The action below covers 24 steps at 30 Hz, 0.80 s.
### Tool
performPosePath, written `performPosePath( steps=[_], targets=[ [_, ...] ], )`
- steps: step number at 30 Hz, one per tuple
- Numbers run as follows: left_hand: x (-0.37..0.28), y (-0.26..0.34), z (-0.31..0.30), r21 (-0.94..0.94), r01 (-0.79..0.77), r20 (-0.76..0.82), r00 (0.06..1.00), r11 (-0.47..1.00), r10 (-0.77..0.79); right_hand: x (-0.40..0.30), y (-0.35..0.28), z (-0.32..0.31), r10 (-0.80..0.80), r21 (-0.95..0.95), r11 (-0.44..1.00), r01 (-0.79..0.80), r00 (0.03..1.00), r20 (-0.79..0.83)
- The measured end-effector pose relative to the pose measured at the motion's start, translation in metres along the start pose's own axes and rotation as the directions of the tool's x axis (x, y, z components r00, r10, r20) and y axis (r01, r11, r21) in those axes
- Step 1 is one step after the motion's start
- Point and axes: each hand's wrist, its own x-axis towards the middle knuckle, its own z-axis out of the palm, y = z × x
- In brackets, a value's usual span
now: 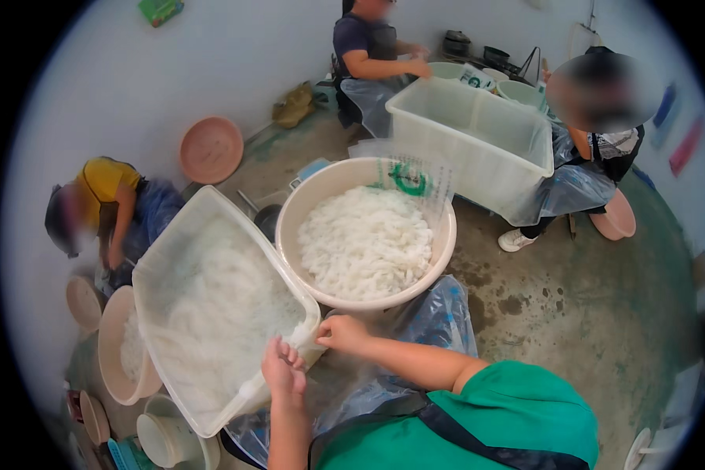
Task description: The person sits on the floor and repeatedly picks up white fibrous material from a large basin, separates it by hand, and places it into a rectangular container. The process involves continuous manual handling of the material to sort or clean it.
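Before me a white rectangular plastic tub (170,352) holds a soft white fibrous mass (217,294), wet-looking and partly blurred. My left hand (284,365) is over its near rim, palm turned up and fingers curled. By the tub's near right corner is my right hand (345,333), its fingertips bent together; whether a strand is between them I cannot tell. White clumps lie along the rim beside both hands. Behind my right hand stands a round cream basin (366,304) heaped with white fluffy clumps (367,241). A printed clear plastic bag (414,182) hangs over its far rim.
A large white tub (470,158) stands beyond the basin, with a person (367,64) behind it and another (599,141) seated at its right. At left a person in yellow (114,182) bends near basins (114,358). A pink basin (211,150) leans on the wall. Wet spots mark the floor (517,299).
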Motion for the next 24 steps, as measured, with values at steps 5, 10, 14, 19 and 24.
performPosePath(
  steps=[5,10,14,19,24],
  targets=[
    [0.003,-0.004,-0.007,0.016,-0.047,0.008,0.999,0.999,0.046,-0.006,0.003,-0.009,-0.022,0.055,0.998,0.023,1.0,-0.004],
    [-0.011,-0.045,-0.021,0.088,0.098,-0.012,0.995,0.991,-0.097,-0.017,0.007,-0.016,0.025,0.21,0.977,-0.029,0.999,0.019],
    [-0.015,-0.058,-0.016,0.139,0.086,-0.048,0.996,0.987,-0.08,-0.02,-0.006,-0.024,0.049,0.277,0.958,-0.078,0.993,0.11],
    [-0.012,-0.052,0.0,0.256,0.038,0.042,0.998,0.966,-0.05,-0.031,-0.052,-0.031,-0.213,0.205,0.961,0.185,0.969,0.125],
    [-0.018,-0.032,0.006,0.204,-0.094,0.082,0.993,0.974,0.079,-0.024,-0.076,-0.041,-0.23,0.356,0.92,0.164,0.961,0.153]
  ],
)
